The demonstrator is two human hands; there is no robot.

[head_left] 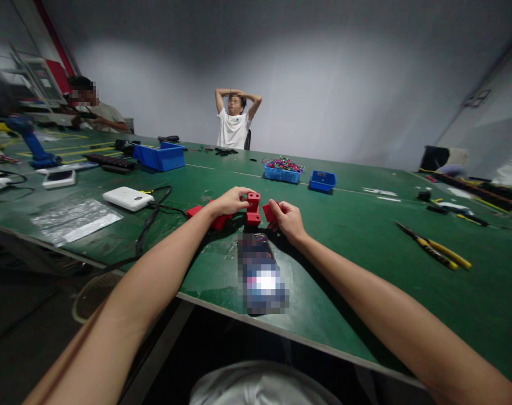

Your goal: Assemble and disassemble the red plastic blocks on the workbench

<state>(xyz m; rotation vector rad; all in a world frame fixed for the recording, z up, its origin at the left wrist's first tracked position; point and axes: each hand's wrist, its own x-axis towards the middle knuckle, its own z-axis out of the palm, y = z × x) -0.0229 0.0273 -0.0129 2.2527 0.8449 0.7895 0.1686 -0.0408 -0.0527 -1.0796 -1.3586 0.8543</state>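
A red block with small holes (254, 209) stands upright on the green table, and my left hand (234, 202) grips it from its left side with thumb and fingers. Just to the right, my right hand (287, 218) pinches a flat red piece (270, 212), held a little apart from the block. More red pieces (218, 221) lie under and behind my left wrist, partly hidden by it. A phone (262, 275) with a lit, blurred screen lies on the table nearer to me, below both hands.
A white power bank (128, 198) with black cables lies left, beside a clear plastic bag (74, 219). Blue bins (161, 157) stand farther back, one heaped with small colourful parts (284, 164). Yellow-handled pliers (435, 247) lie right. Two people sit across the table.
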